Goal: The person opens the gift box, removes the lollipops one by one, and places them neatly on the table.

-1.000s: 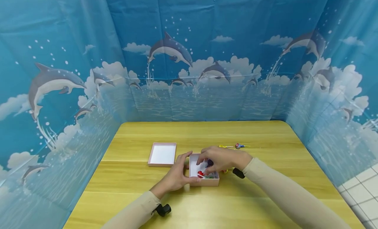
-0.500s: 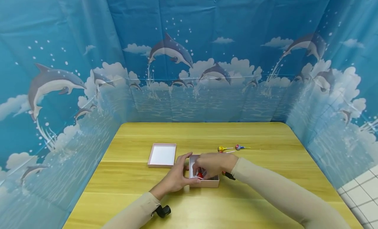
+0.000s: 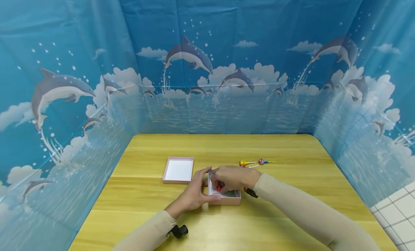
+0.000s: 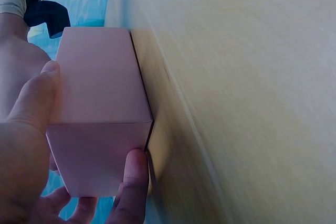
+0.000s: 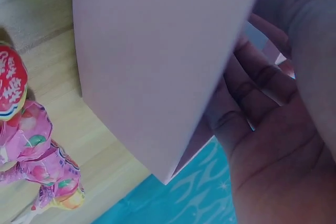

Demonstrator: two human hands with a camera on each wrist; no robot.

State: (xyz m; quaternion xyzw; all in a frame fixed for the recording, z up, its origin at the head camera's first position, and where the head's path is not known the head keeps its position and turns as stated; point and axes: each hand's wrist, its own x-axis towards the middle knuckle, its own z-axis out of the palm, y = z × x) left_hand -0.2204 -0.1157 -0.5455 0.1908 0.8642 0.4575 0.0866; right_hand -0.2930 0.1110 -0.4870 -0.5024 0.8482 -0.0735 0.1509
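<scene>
A pink open-topped box [image 3: 228,201] with a white inside stands on the table in front of me. My left hand [image 3: 193,194] grips its left side, thumb at the front wall and fingers round the far corner; the left wrist view shows the thumb and fingertips against the box [image 4: 100,77]. My right hand [image 3: 236,176] reaches down into the box, fingertips curled about a red lollipop [image 3: 219,188] with a white stick. Something green [image 3: 230,192] lies in the box beneath that hand. The right wrist view shows the hand's palm [image 5: 278,150] over the rim, its fingertips hidden by the wall.
Left of the box lies its shallow lid [image 3: 178,170], white inside facing up. Behind the box on the right are a yellow lollipop [image 3: 242,163] and a blue-and-red lollipop [image 3: 261,161]. A pink-wrapped lollipop [image 5: 37,135] lies beside the box's right wall. Dolphin-print curtains [image 3: 201,110] surround the table.
My right hand has moved left and deeper into the box, onto the red lollipop, which has shifted slightly. The yellow lollipop behind is uncovered. My left hand has stayed on the box.
</scene>
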